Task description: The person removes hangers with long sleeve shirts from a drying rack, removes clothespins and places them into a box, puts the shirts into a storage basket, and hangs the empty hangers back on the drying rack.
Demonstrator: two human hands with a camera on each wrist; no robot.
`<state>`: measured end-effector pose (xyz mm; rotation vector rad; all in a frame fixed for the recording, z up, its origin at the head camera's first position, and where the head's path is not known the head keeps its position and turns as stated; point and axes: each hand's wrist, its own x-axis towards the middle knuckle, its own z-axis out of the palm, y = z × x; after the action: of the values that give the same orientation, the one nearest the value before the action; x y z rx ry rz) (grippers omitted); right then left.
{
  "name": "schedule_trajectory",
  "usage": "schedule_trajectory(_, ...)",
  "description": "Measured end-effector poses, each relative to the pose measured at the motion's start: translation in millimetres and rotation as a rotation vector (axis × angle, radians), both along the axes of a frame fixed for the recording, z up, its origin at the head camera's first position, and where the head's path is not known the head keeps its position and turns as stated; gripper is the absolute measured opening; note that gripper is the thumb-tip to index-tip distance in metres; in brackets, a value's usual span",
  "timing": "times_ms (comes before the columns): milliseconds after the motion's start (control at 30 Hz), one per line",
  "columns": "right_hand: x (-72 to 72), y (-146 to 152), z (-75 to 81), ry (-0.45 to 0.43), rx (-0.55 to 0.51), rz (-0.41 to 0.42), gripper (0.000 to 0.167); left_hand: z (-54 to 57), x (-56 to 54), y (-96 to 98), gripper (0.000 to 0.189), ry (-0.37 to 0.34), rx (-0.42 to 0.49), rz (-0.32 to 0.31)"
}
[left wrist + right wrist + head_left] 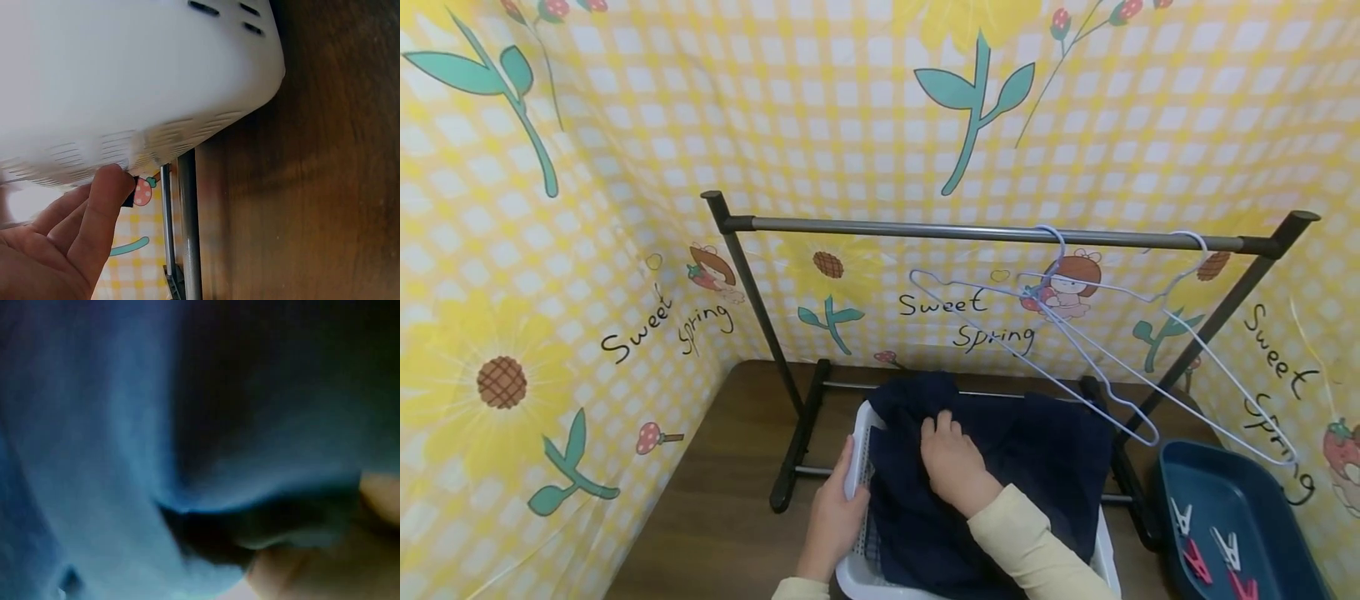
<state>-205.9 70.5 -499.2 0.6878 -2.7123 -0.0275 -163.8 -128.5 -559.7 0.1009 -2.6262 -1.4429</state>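
A white plastic basket (859,442) with slotted sides stands on the table in the head view. Dark navy cloth (1045,467) fills it and spills over the far rim. My left hand (837,510) grips the basket's left rim, thumb on the inner side. In the left wrist view, fingers (103,206) of that hand lie against the slotted wall. My right hand (953,460) is over the middle of the basket, its bent fingers gripping the navy cloth. The right wrist view is blurred; folds of cloth (119,487) fill most of it and partly hide the fingers.
A dark metal clothes rack (880,227) stands behind the basket. Two lilac wire hangers hang at its right, one hanger (1075,350) reaching toward the basket. A teal tub (1217,475) at the right holds several red and white clothespins (1197,560). Patterned yellow fabric (820,100) surrounds the table.
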Motion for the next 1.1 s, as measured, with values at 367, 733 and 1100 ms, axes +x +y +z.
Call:
schedule_trajectory(367, 18.2, 9, 16.5, -0.118, -0.17, 0.077, 0.015, -3.4, 1.7, 1.1, 0.079, -0.009, -0.014, 0.011)
schedule_trajectory(733, 62.4, 39, 58.6, -0.252, -0.374, 0.175, 0.025, -3.6, 3.8, 2.0, 0.074, 0.079, -0.084, -0.015)
schedule_trajectory(1100, 65.5, 54, 54.0, -0.543, -0.285, 0.37, 0.03, -1.4, 2.5, -0.6, 0.077, 0.059, -0.029, 0.006)
